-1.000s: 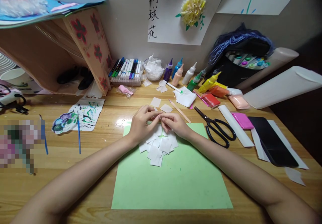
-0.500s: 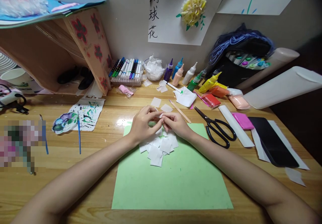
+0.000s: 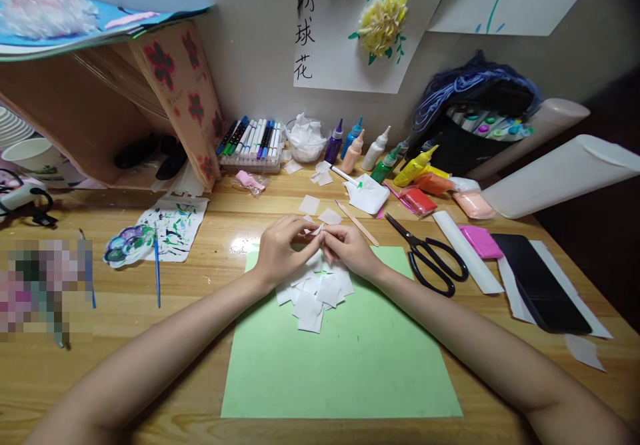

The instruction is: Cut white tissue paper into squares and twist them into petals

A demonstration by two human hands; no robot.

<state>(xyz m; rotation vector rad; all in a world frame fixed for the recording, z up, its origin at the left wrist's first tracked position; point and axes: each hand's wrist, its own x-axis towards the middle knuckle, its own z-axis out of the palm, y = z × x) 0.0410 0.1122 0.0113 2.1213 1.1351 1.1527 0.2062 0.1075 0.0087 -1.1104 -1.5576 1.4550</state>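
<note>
Between my fingertips is a small piece of white paper (image 3: pixel 316 230), partly covered by the fingers. My left hand (image 3: pixel 281 248) pinches it from the left, thumb and forefinger nearly together. From the right, the fingers of my right hand (image 3: pixel 347 248) close on its other side. Both hands hover over the top edge of a green sheet of paper (image 3: pixel 340 372). Just below them, overlapping white paper squares (image 3: pixel 310 305) fan out on that sheet, with a bit of green showing near their middle.
Black-handled scissors (image 3: pixel 430 255) and a wooden stick (image 3: pixel 357 224) lie right of my hands. Behind stand glue bottles (image 3: pixel 353 152), a bowl of white paper (image 3: pixel 306 137) and a marker case (image 3: pixel 251 145). A phone (image 3: pixel 540 285) is at right, a paintbrush (image 3: pixel 157 268) at left.
My left fingers have shifted slightly, parting a little from the right ones, so the white paper between them shows more. My right hand stays nearly in place. The view has tilted very slightly.
</note>
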